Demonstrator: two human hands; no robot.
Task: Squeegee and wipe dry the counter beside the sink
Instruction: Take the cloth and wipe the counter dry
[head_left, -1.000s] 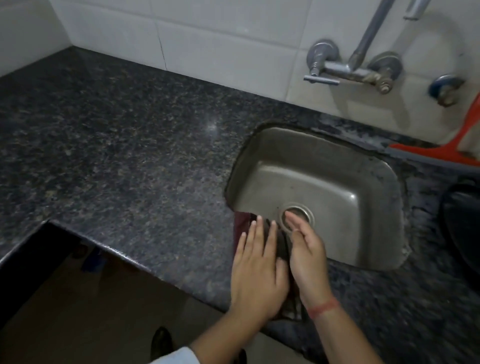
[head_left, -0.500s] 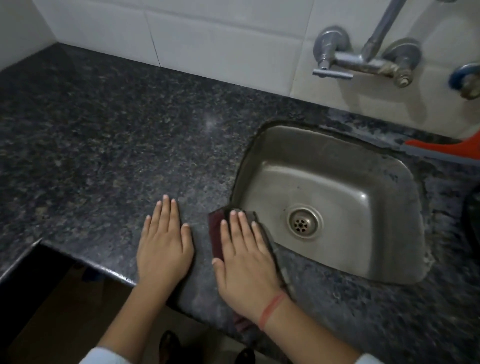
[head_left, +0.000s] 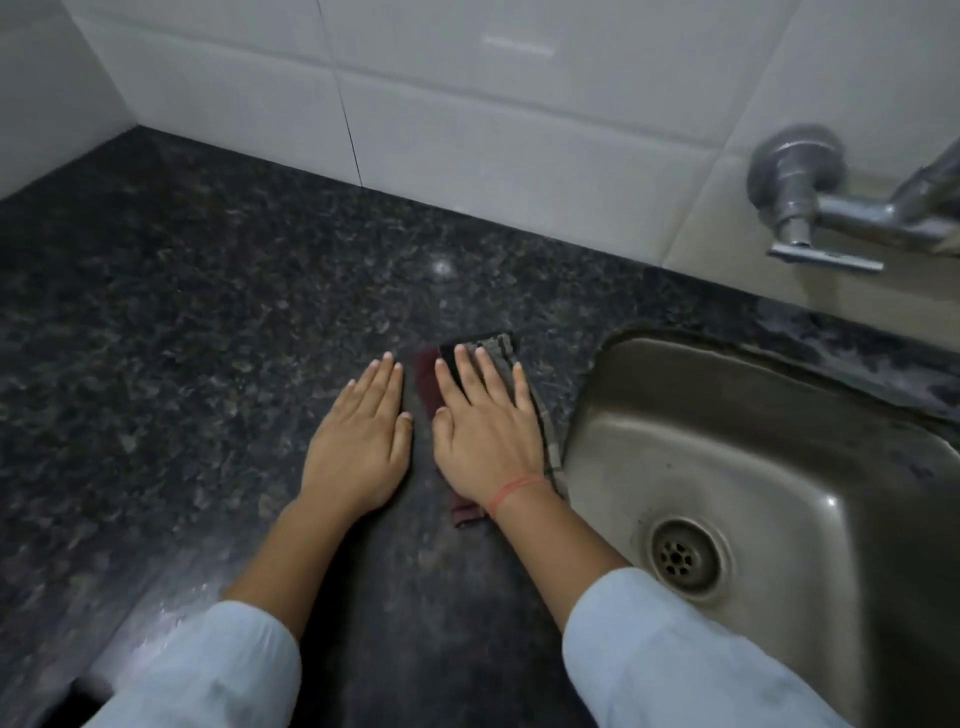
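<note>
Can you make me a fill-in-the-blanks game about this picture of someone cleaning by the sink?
1. The right hand presses flat on a folded ____.
2. The left hand lies flat on the bare ____.
3. The cloth lies to the ____ of the sink.
4. The tap is fixed to the tiled ____.

Missing words: cloth; counter; left; wall
</note>
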